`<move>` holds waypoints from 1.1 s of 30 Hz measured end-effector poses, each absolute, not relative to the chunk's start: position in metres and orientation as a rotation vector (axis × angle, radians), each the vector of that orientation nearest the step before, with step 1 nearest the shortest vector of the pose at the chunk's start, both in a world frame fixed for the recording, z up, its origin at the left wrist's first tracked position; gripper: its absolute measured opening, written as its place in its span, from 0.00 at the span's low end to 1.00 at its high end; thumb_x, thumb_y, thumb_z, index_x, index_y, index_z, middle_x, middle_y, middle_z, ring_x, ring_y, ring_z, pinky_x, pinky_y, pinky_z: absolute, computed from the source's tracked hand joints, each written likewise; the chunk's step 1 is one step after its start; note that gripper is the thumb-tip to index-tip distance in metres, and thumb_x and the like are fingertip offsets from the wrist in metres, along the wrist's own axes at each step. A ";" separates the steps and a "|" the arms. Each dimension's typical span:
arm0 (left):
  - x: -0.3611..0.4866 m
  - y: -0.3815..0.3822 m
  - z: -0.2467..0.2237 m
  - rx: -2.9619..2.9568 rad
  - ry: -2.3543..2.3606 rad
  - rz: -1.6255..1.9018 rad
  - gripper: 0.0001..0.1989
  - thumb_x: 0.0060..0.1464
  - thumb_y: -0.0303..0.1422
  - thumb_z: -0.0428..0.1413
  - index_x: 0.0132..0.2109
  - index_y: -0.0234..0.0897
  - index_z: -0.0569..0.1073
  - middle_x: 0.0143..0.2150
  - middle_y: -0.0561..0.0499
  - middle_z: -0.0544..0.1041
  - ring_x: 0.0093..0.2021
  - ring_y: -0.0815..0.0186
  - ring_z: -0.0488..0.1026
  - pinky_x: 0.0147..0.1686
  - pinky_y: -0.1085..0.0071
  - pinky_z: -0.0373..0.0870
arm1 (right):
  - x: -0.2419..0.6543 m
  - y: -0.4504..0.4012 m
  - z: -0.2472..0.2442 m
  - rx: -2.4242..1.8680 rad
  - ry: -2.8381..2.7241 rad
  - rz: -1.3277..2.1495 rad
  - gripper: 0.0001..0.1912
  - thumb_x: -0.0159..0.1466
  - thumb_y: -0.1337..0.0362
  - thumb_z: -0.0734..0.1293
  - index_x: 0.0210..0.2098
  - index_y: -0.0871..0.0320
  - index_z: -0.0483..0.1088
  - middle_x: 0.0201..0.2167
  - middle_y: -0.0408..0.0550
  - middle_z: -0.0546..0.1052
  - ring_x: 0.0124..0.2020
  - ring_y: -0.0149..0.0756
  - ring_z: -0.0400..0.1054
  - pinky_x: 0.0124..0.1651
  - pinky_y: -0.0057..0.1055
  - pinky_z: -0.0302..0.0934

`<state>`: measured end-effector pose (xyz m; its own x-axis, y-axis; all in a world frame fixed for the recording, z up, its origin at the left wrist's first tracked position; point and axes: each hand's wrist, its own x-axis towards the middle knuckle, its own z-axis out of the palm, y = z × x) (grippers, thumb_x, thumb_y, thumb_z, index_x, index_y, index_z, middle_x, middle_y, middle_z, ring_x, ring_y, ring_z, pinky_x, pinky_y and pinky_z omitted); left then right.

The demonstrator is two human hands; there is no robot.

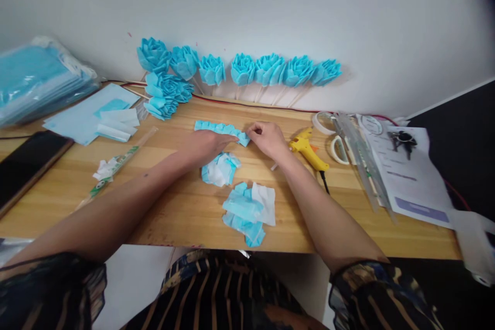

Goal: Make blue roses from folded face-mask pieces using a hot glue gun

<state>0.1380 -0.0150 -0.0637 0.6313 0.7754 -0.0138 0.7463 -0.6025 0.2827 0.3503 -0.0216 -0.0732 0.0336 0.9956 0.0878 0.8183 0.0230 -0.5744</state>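
A row of light-blue folded petals lies on the wooden table in front of me. My left hand rests along its near side, fingers stretched flat toward the right end, and the palm hides part of the row. At that right end the thumb and fingers of my right hand are pinched together on a blue petal. Just below my left hand sits a small pile of blue and white petals. A second pile of blue and white pieces lies nearer the table's front edge.
Blue fabric flowers on sticks lean along the wall. A yellow glue gun, tape rolls, keys and papers lie right. Leftward are a phone, blue sheets and a plastic-wrapped stack.
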 end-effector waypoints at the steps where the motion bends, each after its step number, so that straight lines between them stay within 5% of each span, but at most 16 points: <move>1: 0.139 -0.015 -0.064 2.600 1.242 0.166 0.19 0.67 0.39 0.47 0.58 0.49 0.76 0.38 0.45 0.83 0.33 0.62 0.76 0.30 0.71 0.59 | 0.350 -0.022 -0.073 -1.845 -1.835 0.489 0.09 0.60 0.67 0.65 0.30 0.57 0.78 0.32 0.47 0.82 0.35 0.38 0.75 0.38 0.31 0.59; 12: 0.145 -0.014 -0.063 2.638 1.253 0.137 0.19 0.66 0.37 0.47 0.58 0.51 0.76 0.40 0.46 0.83 0.36 0.60 0.77 0.31 0.71 0.60 | 0.349 -0.023 -0.069 -1.866 -1.867 0.477 0.10 0.61 0.67 0.65 0.31 0.57 0.79 0.33 0.48 0.83 0.36 0.38 0.75 0.39 0.31 0.61; 18: 0.145 -0.012 -0.066 2.661 1.240 0.182 0.19 0.65 0.36 0.48 0.57 0.49 0.78 0.37 0.46 0.82 0.34 0.61 0.76 0.31 0.71 0.60 | 0.348 -0.032 -0.063 -1.690 -1.863 0.318 0.19 0.66 0.67 0.59 0.53 0.55 0.74 0.43 0.49 0.82 0.45 0.42 0.75 0.47 0.35 0.64; 33: 0.145 -0.018 -0.056 2.780 1.207 0.065 0.20 0.68 0.35 0.44 0.57 0.48 0.76 0.36 0.48 0.81 0.32 0.61 0.73 0.28 0.70 0.53 | 0.338 -0.032 -0.068 -1.613 -2.228 0.226 0.21 0.67 0.70 0.56 0.56 0.59 0.71 0.42 0.54 0.82 0.48 0.48 0.72 0.52 0.41 0.62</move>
